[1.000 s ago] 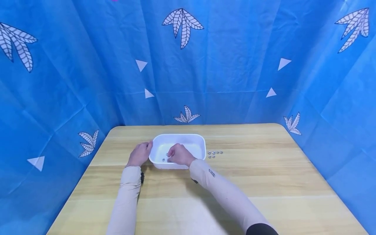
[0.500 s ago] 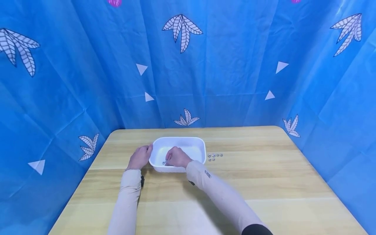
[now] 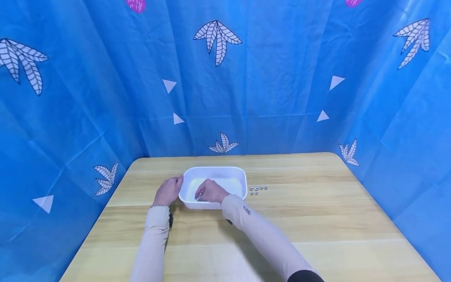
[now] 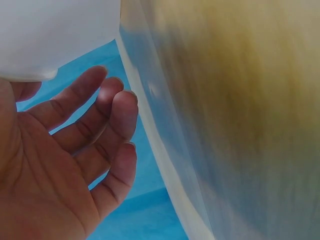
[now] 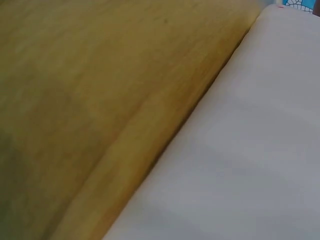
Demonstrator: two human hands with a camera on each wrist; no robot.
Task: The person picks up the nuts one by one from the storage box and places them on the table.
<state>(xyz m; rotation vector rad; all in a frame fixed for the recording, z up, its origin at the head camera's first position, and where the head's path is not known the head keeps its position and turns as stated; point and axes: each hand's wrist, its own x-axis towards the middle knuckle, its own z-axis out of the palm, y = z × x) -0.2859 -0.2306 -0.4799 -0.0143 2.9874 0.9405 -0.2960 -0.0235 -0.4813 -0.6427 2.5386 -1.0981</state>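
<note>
In the head view, my left hand (image 3: 168,191) is at the left end of a white plastic basin (image 3: 232,185), its thumb side against the rim. The left wrist view shows this hand's fingers (image 4: 82,127) loosely bent beside the basin wall, palm visible, with the thumb tip under the rim. My right hand (image 3: 212,191) reaches over the near rim into the basin. Its thumb and index finger pinch at a small metal nut (image 3: 196,197) near the basin's left floor, largely covered by the fingertips. The right wrist view has only the basin's outer wall (image 5: 235,145), not the fingers.
Several small silver nuts (image 3: 256,188) stand in two short rows on the wooden table (image 3: 317,219), just right of the basin. Behind the table hangs a blue patterned curtain (image 3: 275,86), which also closes off both sides.
My right hand has shifted slightly left and nearer inside the basin, its fingertips now over the nut that lay visible before. The left hand stays at the rim. The head view has tilted up slightly.
</note>
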